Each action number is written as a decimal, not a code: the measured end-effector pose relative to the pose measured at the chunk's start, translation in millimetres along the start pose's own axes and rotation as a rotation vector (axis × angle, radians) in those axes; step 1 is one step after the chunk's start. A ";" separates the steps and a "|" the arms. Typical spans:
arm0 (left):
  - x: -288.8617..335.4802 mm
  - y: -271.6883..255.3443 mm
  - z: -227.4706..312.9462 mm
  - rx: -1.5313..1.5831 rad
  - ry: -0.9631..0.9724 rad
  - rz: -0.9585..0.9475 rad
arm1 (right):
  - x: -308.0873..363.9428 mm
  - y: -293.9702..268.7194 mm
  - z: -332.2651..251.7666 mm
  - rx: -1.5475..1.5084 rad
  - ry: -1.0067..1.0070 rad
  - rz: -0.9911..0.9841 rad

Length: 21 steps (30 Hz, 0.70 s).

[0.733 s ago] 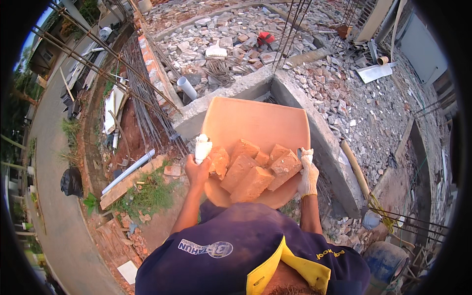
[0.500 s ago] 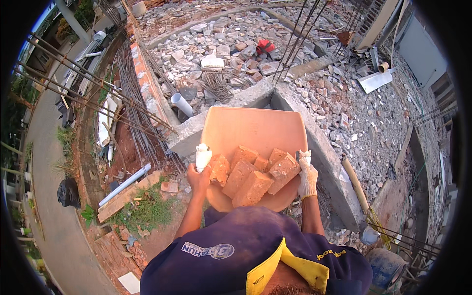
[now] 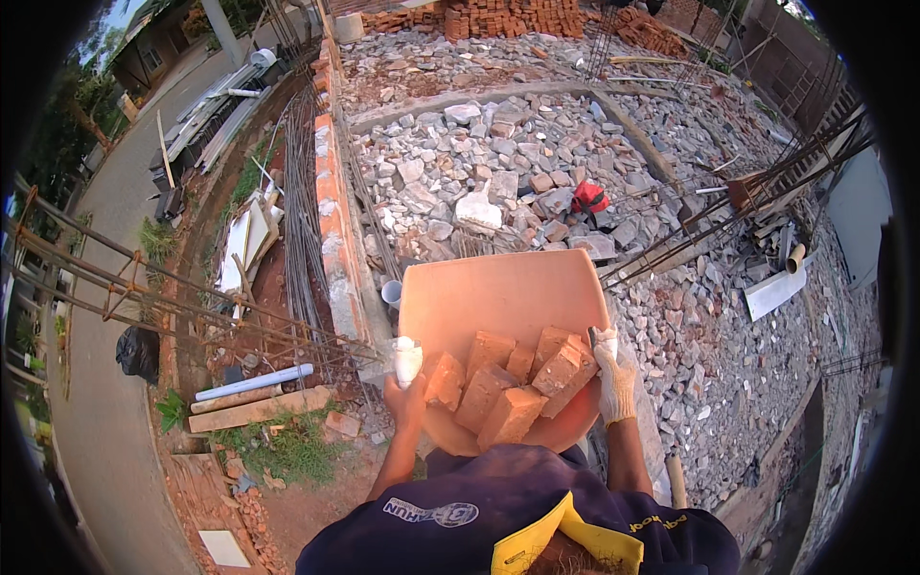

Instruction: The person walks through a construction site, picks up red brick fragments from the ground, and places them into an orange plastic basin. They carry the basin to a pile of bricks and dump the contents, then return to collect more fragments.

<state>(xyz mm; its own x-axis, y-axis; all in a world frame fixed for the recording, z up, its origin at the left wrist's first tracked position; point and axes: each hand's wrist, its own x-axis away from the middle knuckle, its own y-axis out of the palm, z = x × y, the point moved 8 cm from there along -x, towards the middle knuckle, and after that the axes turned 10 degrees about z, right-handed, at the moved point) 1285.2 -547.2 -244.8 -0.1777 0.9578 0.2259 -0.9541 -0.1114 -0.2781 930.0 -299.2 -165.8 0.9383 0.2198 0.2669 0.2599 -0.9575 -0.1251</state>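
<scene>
A wide orange tray [image 3: 503, 292] with a raised far wall is held close in front of my body. Several reddish-orange bricks [image 3: 513, 415] lie jumbled in its near half, some leaning on others. At the tray's left side my left hand [image 3: 406, 369] is closed on the edge, with white cloth over its fingers. My right hand [image 3: 616, 376], in a pale knitted glove, grips the opposite side. Parts of the fingers of both hands are hidden from above.
Grey rubble [image 3: 709, 355] spreads ahead and to the right, with a red item [image 3: 589, 197] on it. Rusty rebar [image 3: 144, 278] juts across at left, near a low brick wall [image 3: 335, 220]. Stacked bricks [image 3: 513, 17] stand far ahead. A pale pipe [image 3: 254, 381] lies at left.
The view has tilted up and swung, bringing the far brick stacks into sight. The tray and both hands now appear slightly lower and further right, and the grip is unchanged.
</scene>
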 end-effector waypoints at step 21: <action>-128.5 216.4 246.3 -0.285 0.122 -0.031 | -216.8 121.5 -130.3 -0.245 0.355 0.083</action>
<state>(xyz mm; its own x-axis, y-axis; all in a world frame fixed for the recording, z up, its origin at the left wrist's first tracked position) 1042.2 -759.6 -104.0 -0.1027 0.9862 0.1300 -0.8495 -0.0189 -0.5273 728.4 -487.5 -114.4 0.8061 0.1040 0.5826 0.0854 -0.9946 0.0594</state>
